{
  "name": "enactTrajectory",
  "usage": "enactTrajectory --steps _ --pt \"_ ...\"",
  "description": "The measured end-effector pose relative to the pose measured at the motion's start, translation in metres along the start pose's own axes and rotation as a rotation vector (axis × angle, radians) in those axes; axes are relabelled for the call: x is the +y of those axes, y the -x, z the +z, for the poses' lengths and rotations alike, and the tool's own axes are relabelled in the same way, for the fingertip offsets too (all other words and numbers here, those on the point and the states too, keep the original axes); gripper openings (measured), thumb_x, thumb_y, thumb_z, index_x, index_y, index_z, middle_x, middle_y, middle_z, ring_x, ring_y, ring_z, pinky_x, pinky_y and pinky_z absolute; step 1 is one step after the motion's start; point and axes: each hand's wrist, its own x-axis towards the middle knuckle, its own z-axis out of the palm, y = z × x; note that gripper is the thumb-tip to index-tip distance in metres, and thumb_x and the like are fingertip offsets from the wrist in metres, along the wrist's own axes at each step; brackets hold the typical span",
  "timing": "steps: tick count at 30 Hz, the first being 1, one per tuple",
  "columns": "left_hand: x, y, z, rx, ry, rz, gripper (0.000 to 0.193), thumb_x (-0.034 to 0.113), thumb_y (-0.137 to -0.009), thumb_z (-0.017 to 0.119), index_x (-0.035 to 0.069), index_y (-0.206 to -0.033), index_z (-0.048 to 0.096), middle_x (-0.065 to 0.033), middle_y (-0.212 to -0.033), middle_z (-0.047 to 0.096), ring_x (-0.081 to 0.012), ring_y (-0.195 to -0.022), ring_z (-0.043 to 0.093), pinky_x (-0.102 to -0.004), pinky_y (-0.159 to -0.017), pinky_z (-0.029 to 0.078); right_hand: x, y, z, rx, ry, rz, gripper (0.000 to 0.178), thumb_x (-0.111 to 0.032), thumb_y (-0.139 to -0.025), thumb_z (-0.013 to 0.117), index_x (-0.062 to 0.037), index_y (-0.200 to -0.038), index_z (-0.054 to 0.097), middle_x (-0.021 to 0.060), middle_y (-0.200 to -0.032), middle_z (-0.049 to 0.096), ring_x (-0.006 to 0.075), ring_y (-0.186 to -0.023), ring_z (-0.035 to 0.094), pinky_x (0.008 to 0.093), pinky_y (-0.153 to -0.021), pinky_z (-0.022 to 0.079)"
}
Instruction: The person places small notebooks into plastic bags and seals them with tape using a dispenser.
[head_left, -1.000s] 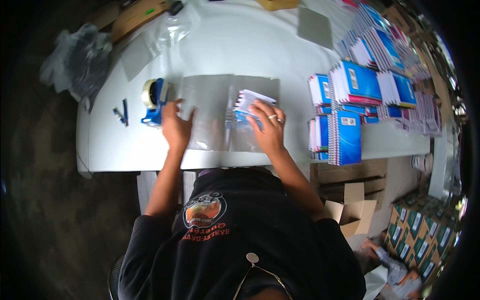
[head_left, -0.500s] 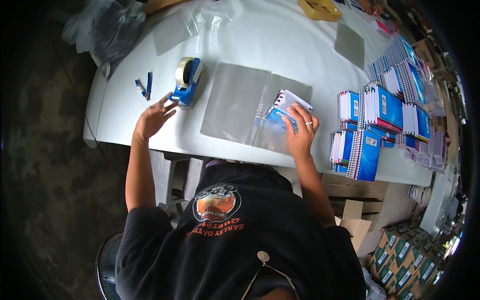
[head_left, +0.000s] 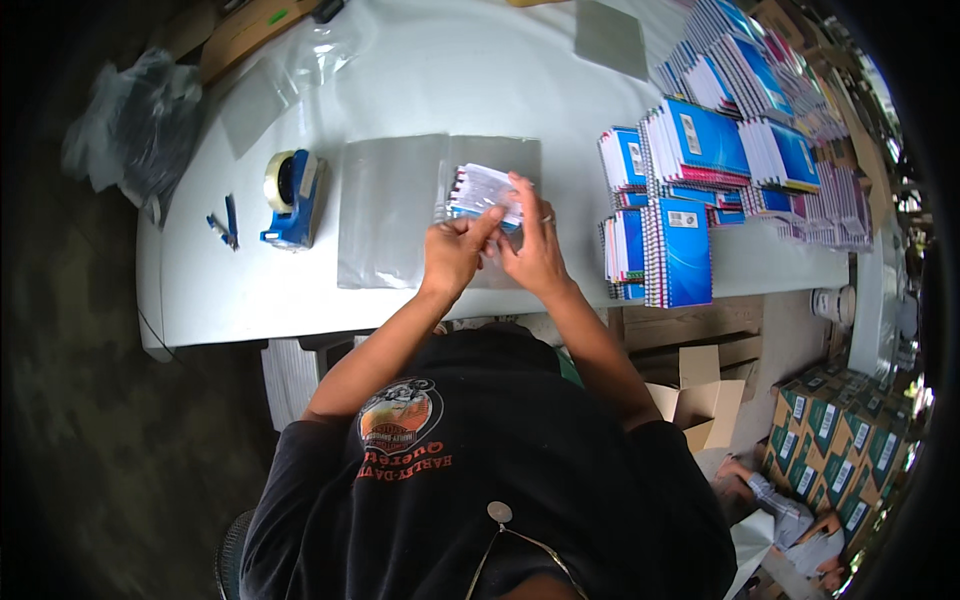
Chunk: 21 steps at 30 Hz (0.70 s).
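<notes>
A small spiral-bound notebook (head_left: 486,187) with white pages up and some blue showing lies on a clear plastic cover (head_left: 392,212) spread flat on the table. My left hand (head_left: 456,254) is closed at the notebook's lower edge, thumb pointing right; whatever its fingers pinch is too small to make out. Along the notebook's right side, my right hand (head_left: 536,248) has its fingers stretched out and touching it, with a ring on one. The two hands meet below the notebook. A blue tape dispenser (head_left: 292,205) with a roll of clear tape stands to the left.
Blue-handled pliers (head_left: 226,224) lie left of the dispenser. Stacks of blue spiral notebooks (head_left: 690,250) fill the right side. Another plastic cover (head_left: 610,40) lies at the back, a plastic bag (head_left: 135,130) hangs at the left edge, and an open carton (head_left: 700,405) sits below right.
My left hand has left the tape dispenser and moved right to the notebook, joining my right hand. The view has shifted, so the table's things appear further left.
</notes>
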Motion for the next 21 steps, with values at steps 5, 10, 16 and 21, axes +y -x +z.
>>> enactTrajectory --steps 5,10,16,21 --pt "-0.009 0.003 0.006 0.010 -0.016 -0.033 0.041 0.037 -0.081 0.070 0.004 -0.060 0.061 -0.0020 -0.052 0.055 -0.0061 -0.043 0.045 -0.0210 -0.041 0.035 0.008 0.010 -0.005 -0.160 0.150 0.026 0.051 0.005 -0.076 0.055 -0.0044 -0.126 0.050 0.0106 -0.142 0.035 0.0288 -0.108 0.051 0.0384 -0.091 0.042" --pt "-0.073 -0.035 -0.049 0.379 -1.037 0.475 0.031 0.029 -0.067 0.082 0.006 -0.064 0.062 -0.0019 -0.053 0.058 -0.0189 -0.046 0.053 -0.0329 -0.048 0.044 -0.011 -0.018 -0.024 -0.331 0.073 0.106 0.046 -0.008 -0.073 0.067 -0.0033 -0.117 0.055 0.0068 -0.128 0.048 0.0283 -0.107 0.048 0.0401 -0.092 0.038" --pt "-0.028 -0.039 -0.065 -0.092 -0.760 0.710 0.078 0.013 -0.060 0.083 0.008 -0.127 0.043 -0.0110 -0.117 0.055 -0.0272 -0.096 0.058 -0.0345 -0.082 0.049 -0.005 -0.045 0.001 -0.413 0.395 0.231 0.066 -0.027 -0.063 0.076 -0.0060 -0.120 0.051 0.0164 -0.122 0.050 0.0308 -0.114 0.046 0.0433 -0.094 0.033" --pt "0.007 -0.026 -0.068 -0.811 -0.364 0.295 0.073 0.012 -0.061 0.085 0.003 -0.122 0.047 -0.0078 -0.108 0.060 -0.0174 -0.101 0.057 -0.0319 -0.090 0.046 -0.050 -0.017 -0.045 -0.514 0.033 0.353 0.071 -0.027 -0.062 0.077 -0.0069 -0.124 0.048 0.0193 -0.117 0.052 0.0363 -0.110 0.050 0.0440 -0.097 0.035"
